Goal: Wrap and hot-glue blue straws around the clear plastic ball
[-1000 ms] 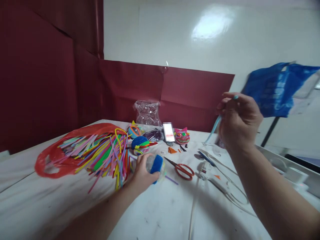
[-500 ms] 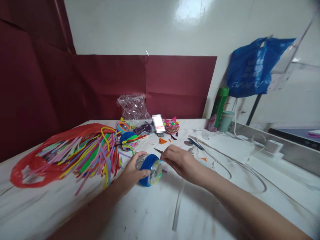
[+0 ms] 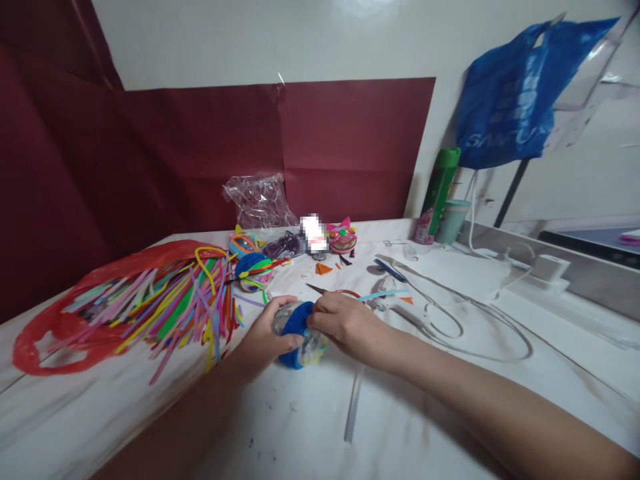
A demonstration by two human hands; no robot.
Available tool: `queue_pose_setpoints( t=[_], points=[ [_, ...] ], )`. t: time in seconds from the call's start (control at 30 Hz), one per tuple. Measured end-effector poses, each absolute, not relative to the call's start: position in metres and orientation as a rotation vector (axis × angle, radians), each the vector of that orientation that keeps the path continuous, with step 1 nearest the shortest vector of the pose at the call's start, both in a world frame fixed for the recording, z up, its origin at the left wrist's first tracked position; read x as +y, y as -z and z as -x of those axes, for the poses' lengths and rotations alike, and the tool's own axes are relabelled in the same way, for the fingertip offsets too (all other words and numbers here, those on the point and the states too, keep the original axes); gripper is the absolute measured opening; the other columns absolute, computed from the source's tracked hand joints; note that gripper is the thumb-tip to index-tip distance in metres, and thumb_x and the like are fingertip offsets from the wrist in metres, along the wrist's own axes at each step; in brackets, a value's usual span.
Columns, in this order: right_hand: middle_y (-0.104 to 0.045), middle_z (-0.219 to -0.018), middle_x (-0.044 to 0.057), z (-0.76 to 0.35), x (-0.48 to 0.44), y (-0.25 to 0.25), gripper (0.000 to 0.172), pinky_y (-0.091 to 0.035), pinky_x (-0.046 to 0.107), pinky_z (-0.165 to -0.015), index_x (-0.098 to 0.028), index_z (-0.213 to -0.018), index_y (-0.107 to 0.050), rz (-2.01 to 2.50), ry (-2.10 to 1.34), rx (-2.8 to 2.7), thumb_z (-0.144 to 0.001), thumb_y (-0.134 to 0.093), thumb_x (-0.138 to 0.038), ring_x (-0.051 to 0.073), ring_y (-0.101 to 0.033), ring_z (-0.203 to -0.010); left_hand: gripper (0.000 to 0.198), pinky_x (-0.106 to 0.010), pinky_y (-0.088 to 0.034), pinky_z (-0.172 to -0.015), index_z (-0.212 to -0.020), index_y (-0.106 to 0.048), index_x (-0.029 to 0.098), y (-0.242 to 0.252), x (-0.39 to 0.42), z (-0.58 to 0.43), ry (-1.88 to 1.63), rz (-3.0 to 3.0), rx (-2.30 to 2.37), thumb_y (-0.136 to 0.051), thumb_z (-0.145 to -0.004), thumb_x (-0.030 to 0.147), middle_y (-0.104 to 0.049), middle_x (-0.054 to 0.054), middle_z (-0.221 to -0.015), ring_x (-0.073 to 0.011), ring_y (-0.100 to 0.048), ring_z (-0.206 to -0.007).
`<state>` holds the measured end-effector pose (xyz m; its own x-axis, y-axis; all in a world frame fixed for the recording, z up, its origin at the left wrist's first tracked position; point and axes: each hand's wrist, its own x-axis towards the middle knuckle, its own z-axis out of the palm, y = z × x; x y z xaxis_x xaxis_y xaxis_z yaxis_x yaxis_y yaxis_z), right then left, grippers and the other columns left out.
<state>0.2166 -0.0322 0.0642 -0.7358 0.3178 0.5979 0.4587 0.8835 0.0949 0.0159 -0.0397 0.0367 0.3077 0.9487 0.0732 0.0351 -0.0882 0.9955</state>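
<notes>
My left hand (image 3: 265, 337) grips a clear ball partly wrapped in blue fuzzy wire (image 3: 300, 340) on the white table (image 3: 300, 433). My right hand (image 3: 345, 323) is closed against the ball's right side and pinches a light-blue pipe cleaner (image 3: 385, 294) whose free end sticks out to the right. Red-handled scissors (image 3: 333, 292) lie just behind my right hand, mostly hidden by it.
A red bag of coloured pipe cleaners (image 3: 125, 303) lies at left. Finished wrapped balls (image 3: 254, 271), a pink cat-shaped one (image 3: 343, 237) and a clear plastic bag (image 3: 260, 200) sit at the back. A glue gun with cable (image 3: 450, 327), green can (image 3: 439, 193), cup (image 3: 453, 221) and blue bag (image 3: 515, 100) are right.
My right hand came down from head height to the ball and now presses the light-blue pipe cleaner against it. The view has tilted downward and to the right.
</notes>
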Motion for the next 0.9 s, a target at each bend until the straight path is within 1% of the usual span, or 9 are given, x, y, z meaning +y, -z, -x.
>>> queue_pose_setpoints(
  t=[0.17,0.33,0.43,0.57,0.73,0.9],
  points=[
    [-0.059,-0.076,0.006,-0.216,-0.033,-0.063,0.02,-0.037,0.026,-0.062,-0.015,-0.081,-0.063,0.549,0.304,-2.461,-0.089,-0.046,-0.008,0.016,-0.049,-0.069,0.063,-0.027,-0.042,-0.071,-0.118,-0.042,0.022,-0.039,-0.041,-0.017,-1.015,-1.446,0.965,-0.069,-0.061,0.022,-0.056,-0.002,-0.097,-0.0178,-0.055,-0.084],
    [-0.059,-0.077,0.007,-0.215,-0.034,-0.061,0.029,-0.04,0.028,-0.065,-0.015,-0.081,-0.063,0.51,0.354,-2.474,-0.092,-0.037,-0.007,0.018,-0.049,-0.07,0.061,-0.026,-0.041,-0.069,-0.117,-0.043,0.022,-0.038,-0.04,-0.016,-1.006,-1.45,0.988,-0.068,-0.062,0.021,-0.055,0.0,-0.092,-0.0158,-0.053,-0.079],
    [-0.059,-0.075,0.007,-0.213,-0.035,-0.06,0.03,-0.04,0.029,-0.066,-0.015,-0.079,-0.062,0.463,0.385,-2.454,-0.093,-0.035,-0.008,0.018,-0.047,-0.069,0.061,-0.026,-0.041,-0.069,-0.117,-0.042,0.022,-0.037,-0.039,-0.015,-1.002,-1.46,0.985,-0.067,-0.061,0.02,-0.054,0.0,-0.091,-0.0151,-0.052,-0.078],
    [-0.058,-0.074,0.007,-0.213,-0.034,-0.057,0.025,-0.04,0.027,-0.063,-0.015,-0.08,-0.061,0.489,0.332,-2.426,-0.092,-0.039,-0.008,0.017,-0.048,-0.068,0.062,-0.026,-0.041,-0.07,-0.117,-0.043,0.022,-0.037,-0.039,-0.015,-0.996,-1.45,0.96,-0.07,-0.061,0.023,-0.054,0.0,-0.094,-0.016,-0.053,-0.081],
    [-0.059,-0.079,0.007,-0.215,-0.033,-0.055,0.016,-0.042,0.025,-0.062,-0.016,-0.083,-0.059,0.548,0.203,-2.428,-0.09,-0.046,-0.01,0.016,-0.052,-0.071,0.064,-0.027,-0.042,-0.072,-0.117,-0.044,0.022,-0.038,-0.039,-0.015,-1.008,-1.458,0.969,-0.072,-0.06,0.026,-0.055,-0.002,-0.098,-0.018,-0.054,-0.085],
    [-0.059,-0.08,0.007,-0.216,-0.032,-0.053,0.013,-0.043,0.024,-0.063,-0.017,-0.082,-0.057,0.564,0.113,-2.43,-0.088,-0.048,-0.009,0.016,-0.054,-0.072,0.065,-0.028,-0.043,-0.072,-0.117,-0.044,0.024,-0.038,-0.039,-0.014,-0.995,-1.457,0.954,-0.074,-0.059,0.027,-0.056,-0.001,-0.099,-0.0178,-0.055,-0.085]
  ],
)
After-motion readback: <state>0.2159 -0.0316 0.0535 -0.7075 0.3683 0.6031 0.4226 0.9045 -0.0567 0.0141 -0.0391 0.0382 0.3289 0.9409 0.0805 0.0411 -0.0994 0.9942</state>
